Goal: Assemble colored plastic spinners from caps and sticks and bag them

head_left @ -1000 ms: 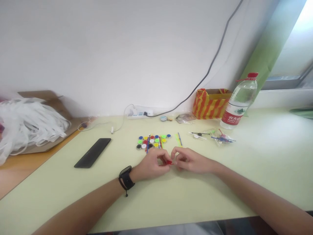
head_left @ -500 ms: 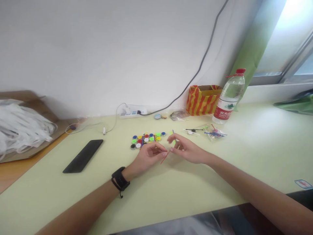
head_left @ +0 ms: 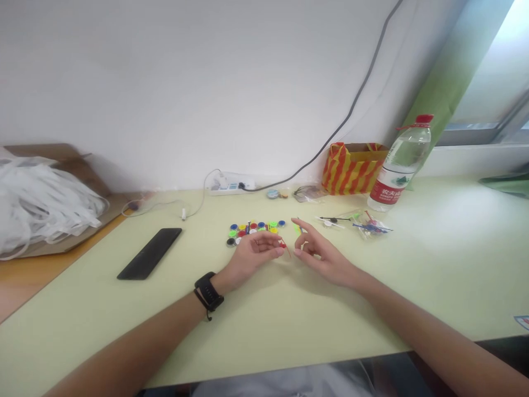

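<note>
Between the thumb and fingertips of my left hand (head_left: pixel 257 253) is a thin red spinner arrow (head_left: pixel 283 245) with a small round hub, its tail slanting down to the right. My right hand (head_left: pixel 324 258) hovers just beside it, index finger stretched out, the other fingers curled loosely, with nothing visible in them. Behind my left hand lie several small round coloured discs (head_left: pixel 233 234) in rows, partly covered by that hand. Blue and yellow-green thin pieces (head_left: pixel 298 226) show just behind my right fingers.
A black flat slab (head_left: pixel 149 255) lies at left, near a box of white strips (head_left: pixel 49 193). Black and white arrows (head_left: pixel 334 220) and a bag of coloured ones (head_left: pixel 372 227) lie right. Behind stand a water bottle (head_left: pixel 400 165), a striped bag (head_left: pixel 353 171) and a power strip (head_left: pixel 231 184).
The red spinner arrow has swung round in my left fingers, its tail now pointing right. My right fingers have moved off it. The view has shifted slightly left.
</note>
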`<state>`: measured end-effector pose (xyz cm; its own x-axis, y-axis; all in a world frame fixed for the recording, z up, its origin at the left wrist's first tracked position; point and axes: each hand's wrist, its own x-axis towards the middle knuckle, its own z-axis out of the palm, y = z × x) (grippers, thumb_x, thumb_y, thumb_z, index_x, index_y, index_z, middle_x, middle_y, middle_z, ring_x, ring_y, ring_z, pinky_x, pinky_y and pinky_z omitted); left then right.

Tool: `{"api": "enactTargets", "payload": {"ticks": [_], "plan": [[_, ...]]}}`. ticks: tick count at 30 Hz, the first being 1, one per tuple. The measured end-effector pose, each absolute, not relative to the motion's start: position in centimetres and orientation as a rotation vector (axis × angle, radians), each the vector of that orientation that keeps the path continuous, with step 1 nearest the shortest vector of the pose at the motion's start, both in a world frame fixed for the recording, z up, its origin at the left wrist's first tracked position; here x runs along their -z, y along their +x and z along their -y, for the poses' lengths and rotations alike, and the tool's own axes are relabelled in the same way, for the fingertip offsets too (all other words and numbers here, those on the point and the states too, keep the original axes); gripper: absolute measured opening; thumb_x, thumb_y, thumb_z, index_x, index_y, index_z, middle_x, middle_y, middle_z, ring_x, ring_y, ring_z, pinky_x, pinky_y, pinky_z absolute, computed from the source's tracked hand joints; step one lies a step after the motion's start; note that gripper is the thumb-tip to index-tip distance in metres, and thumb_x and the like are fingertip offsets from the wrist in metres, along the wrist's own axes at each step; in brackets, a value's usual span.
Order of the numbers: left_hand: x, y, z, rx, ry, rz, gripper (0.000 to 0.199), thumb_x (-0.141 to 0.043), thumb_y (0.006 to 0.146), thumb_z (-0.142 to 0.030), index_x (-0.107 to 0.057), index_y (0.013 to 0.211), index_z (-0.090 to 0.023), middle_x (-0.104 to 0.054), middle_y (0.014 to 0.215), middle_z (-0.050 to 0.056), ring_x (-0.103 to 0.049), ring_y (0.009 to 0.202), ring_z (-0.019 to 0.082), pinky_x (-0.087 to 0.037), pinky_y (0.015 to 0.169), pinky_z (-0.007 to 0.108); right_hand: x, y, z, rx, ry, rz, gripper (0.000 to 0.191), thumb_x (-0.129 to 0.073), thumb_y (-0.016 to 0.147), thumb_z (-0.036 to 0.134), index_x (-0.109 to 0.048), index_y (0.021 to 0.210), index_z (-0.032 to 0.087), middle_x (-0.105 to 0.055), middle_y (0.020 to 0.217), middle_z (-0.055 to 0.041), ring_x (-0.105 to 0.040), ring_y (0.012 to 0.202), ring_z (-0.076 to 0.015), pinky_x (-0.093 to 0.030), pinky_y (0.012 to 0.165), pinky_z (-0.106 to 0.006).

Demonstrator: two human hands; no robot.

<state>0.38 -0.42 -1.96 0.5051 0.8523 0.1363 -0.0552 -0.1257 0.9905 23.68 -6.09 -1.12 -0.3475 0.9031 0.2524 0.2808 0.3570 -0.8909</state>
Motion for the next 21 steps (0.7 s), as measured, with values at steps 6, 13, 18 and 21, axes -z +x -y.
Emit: {"api": "enactTargets", "payload": {"ticks": [6, 13, 18, 21], "plan": [[1.80, 0.35, 0.65, -0.870, 1.516, -0.684, 0.031, -0.089, 0.076, -0.029, -0.075, 0.100, -0.014, -0.078, 0.107, 0.011, -0.075, 0.098, 0.022, -0.059, 0.092, 0.036, 0.85, 23.53, 6.52, -1.038, -1.012, 1.803, 0.083, -0.053, 0.102, 0.039, 0.002, 0.164, 0.036, -0.058, 0.103, -0.0018, -0.057, 0.072, -0.0137, -0.047, 0.066, -0.028], [2.37, 0.48, 0.46, -0.931, 1.492, -0.698, 0.033, -0.092, 0.072, -0.029, -0.079, 0.098, -0.013, -0.080, 0.104, 0.012, -0.076, 0.098, 0.025, -0.061, 0.093, 0.040, 0.23, 24.03, 6.02, -1.120, -1.152, 1.796, 0.060, -0.035, 0.106, 0.051, -0.053, 0.057, 0.019, -0.043, 0.055, 0.0002, -0.042, 0.056, -0.0145, -0.040, 0.061, -0.031], [2.11, 0.59, 0.62, -0.910, 1.494, -0.697, 0.034, -0.092, 0.072, -0.029, -0.080, 0.100, -0.015, -0.080, 0.103, 0.011, -0.076, 0.098, 0.025, -0.061, 0.094, 0.040, 0.39, 23.59, 6.09, -1.086, -1.116, 1.640, 0.039, -0.047, 0.102, 0.055, -0.060, 0.119, 0.022, -0.054, 0.078, 0.0006, -0.042, 0.061, -0.0141, -0.037, 0.057, -0.028], [2.10, 0.52, 0.63, -0.908, 1.490, -0.690, 0.033, -0.091, 0.073, -0.029, -0.080, 0.101, -0.015, -0.080, 0.105, 0.011, -0.076, 0.101, 0.026, -0.061, 0.095, 0.041, 0.80, 23.51, 6.20, -1.047, -1.061, 1.652, 0.050, -0.052, 0.101, 0.053, -0.045, 0.144, 0.030, -0.059, 0.098, -0.0016, -0.046, 0.065, -0.0135, -0.042, 0.061, -0.029]]}}
